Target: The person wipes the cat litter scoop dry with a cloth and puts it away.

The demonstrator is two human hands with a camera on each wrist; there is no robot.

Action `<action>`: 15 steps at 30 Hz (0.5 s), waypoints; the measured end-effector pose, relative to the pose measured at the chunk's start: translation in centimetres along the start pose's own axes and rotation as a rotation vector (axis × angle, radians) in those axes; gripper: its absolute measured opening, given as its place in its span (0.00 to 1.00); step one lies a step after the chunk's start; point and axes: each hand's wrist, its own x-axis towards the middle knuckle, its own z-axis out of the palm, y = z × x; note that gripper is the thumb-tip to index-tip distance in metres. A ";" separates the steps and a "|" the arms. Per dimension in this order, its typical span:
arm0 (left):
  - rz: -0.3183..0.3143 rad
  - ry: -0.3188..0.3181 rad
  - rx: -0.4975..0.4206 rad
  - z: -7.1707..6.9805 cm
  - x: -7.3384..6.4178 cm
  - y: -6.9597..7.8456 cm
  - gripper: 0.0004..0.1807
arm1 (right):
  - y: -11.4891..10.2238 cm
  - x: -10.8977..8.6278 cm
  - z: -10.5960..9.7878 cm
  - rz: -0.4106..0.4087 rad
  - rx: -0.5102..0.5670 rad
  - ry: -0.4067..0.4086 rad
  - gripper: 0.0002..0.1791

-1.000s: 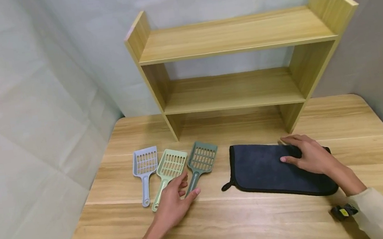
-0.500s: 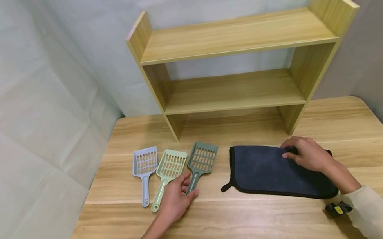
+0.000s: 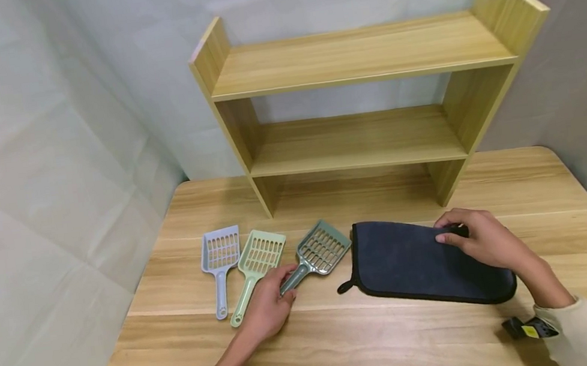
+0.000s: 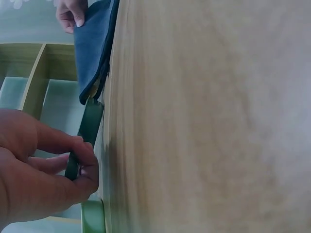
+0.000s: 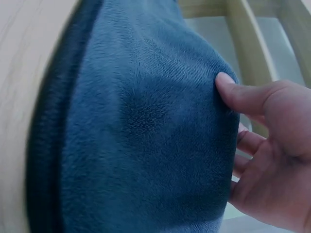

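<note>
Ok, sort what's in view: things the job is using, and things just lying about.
In use, it seems:
dark green scoop, held in the left hand
dark blue cloth, pinched by the right hand

Apparently just there:
pale blue scoop
pale green scoop
wooden shelf

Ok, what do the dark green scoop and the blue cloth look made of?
Dark green scoop: probably moulded plastic, smooth and slightly glossy, going by bright highlights near its handle.
Blue cloth: plush fabric, perhaps microfibre, with a matte finish; short brushed pile shows in the right wrist view.
</note>
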 end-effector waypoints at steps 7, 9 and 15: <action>-0.038 0.010 -0.013 -0.2 0.0 0.7 0.25 | -1.0 -0.3 -0.5 -0.043 0.123 0.015 0.14; -0.036 0.017 -0.029 -0.3 0.0 0.7 0.24 | -1.3 -0.4 -0.6 -0.051 0.166 0.014 0.15; -0.028 0.033 -0.024 -0.8 0.2 0.9 0.22 | -2.4 -0.6 -1.1 -0.070 0.328 0.018 0.15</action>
